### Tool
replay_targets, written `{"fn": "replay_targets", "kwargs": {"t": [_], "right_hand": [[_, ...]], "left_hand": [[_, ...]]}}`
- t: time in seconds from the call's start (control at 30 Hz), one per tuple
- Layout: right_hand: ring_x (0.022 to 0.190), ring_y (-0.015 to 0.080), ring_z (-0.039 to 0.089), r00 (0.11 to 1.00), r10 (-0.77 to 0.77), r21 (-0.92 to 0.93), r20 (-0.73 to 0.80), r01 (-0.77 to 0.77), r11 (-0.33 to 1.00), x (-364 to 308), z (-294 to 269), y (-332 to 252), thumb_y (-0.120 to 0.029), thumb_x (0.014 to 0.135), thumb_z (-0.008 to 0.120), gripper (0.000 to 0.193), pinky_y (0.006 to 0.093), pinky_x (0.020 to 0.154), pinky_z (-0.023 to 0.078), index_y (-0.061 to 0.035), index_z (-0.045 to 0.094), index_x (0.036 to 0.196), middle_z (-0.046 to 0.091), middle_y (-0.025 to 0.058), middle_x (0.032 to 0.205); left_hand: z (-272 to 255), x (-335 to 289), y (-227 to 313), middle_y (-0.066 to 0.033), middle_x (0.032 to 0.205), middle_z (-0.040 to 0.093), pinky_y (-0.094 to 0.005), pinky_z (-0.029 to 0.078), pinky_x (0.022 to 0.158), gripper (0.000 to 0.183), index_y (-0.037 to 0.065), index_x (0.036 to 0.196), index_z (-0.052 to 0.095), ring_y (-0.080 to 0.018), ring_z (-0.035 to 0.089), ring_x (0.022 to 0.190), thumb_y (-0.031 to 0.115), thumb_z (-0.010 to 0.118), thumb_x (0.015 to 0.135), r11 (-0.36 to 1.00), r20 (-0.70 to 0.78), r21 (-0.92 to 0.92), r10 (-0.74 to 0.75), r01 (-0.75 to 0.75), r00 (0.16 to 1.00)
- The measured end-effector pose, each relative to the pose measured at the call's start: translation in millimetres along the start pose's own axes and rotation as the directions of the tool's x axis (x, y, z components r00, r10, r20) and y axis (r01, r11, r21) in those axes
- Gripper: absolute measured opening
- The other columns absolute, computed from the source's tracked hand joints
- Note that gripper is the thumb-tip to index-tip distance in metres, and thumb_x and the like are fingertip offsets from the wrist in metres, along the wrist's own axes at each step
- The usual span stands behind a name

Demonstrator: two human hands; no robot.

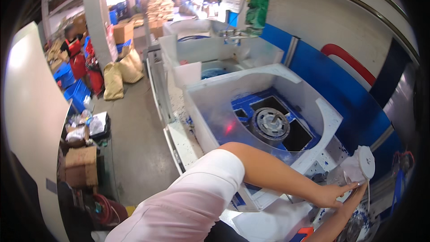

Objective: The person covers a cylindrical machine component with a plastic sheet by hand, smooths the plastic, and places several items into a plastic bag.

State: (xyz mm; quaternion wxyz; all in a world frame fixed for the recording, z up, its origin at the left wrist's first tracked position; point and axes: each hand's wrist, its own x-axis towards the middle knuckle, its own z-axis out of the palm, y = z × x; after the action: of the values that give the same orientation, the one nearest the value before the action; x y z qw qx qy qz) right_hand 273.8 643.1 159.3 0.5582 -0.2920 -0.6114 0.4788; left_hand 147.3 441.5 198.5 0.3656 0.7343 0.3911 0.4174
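My left arm reaches across to the right, and my left hand point(330, 195) is at the lower edge of a white round disc point(367, 163) with pale, crumpled-looking material behind it. Its index finger is stretched toward that material, with the thumb apart. My right hand point(356, 193) comes up from below, close against the left one; its fingers are mostly hidden, so what it holds cannot be made out. A thin white rod hangs down from the disc beside my right hand. Below my forearms lies an orange and dark object point(302, 234), partly cut off.
A white open-topped machine housing point(210, 107) surrounds a round metal fixture point(271, 124). Similar housings stand beyond it. At left are cardboard boxes point(81, 166), blue bins point(77, 95), woven sacks point(130, 67) and a person in red point(76, 54). A pale panel point(36, 107) stands near left.
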Motion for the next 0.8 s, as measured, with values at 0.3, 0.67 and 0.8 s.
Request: {"fn": "replay_targets", "kwargs": {"t": [0.3, 0.67, 0.8], "right_hand": [[0.106, 0.0209, 0.048, 0.976, -0.174, -0.298, -0.129, 0.13, 0.946, -17, 5, 5, -0.021, 0.089, 0.058, 0.035, 0.0334, 0.093, 0.037, -0.0025, 0.051, 0.118, 0.052, 0.0111, 0.115], [0.116, 0.0243, 0.042, 0.972, -0.233, -0.475, -0.039, 0.187, 0.86, -56, 49, -12, -0.022, 0.088, 0.06, 0.046, 0.0353, 0.099, 0.032, -0.0017, 0.044, 0.126, 0.045, 0.0141, 0.126], [0.12, 0.0255, 0.04, 0.98, -0.186, -0.54, 0.077, 0.198, 0.818, -75, 76, -8, -0.023, 0.088, 0.061, 0.05, 0.036, 0.102, 0.03, -0.0013, 0.042, 0.128, 0.043, 0.0152, 0.129]], "left_hand": [[-10, 6, -22, -0.0268, 0.126, 0.048, -0.0425, 0.038, 0.095, 0.078, 0.008, 0.147, 0.013, -0.0386, 0.05, 0.114, 0.015, 0.058, 0.083, 0.993, -0.042, 0.029, 0.116, -0.115, 0.992], [-4, 17, -12, -0.0156, 0.123, 0.054, -0.039, 0.042, 0.09, 0.054, 0.012, 0.138, 0.037, -0.0299, 0.054, 0.11, 0.028, 0.052, 0.089, 0.988, -0.303, 0.102, -0.077, 0.113, 0.95], [-7, -13, 33, -0.0166, 0.121, 0.056, -0.0387, 0.043, 0.089, 0.048, 0.007, 0.129, 0.046, -0.0304, 0.056, 0.107, 0.034, 0.048, 0.09, 0.964, -0.288, 0.101, -0.21, 0.248, 0.934]]}}
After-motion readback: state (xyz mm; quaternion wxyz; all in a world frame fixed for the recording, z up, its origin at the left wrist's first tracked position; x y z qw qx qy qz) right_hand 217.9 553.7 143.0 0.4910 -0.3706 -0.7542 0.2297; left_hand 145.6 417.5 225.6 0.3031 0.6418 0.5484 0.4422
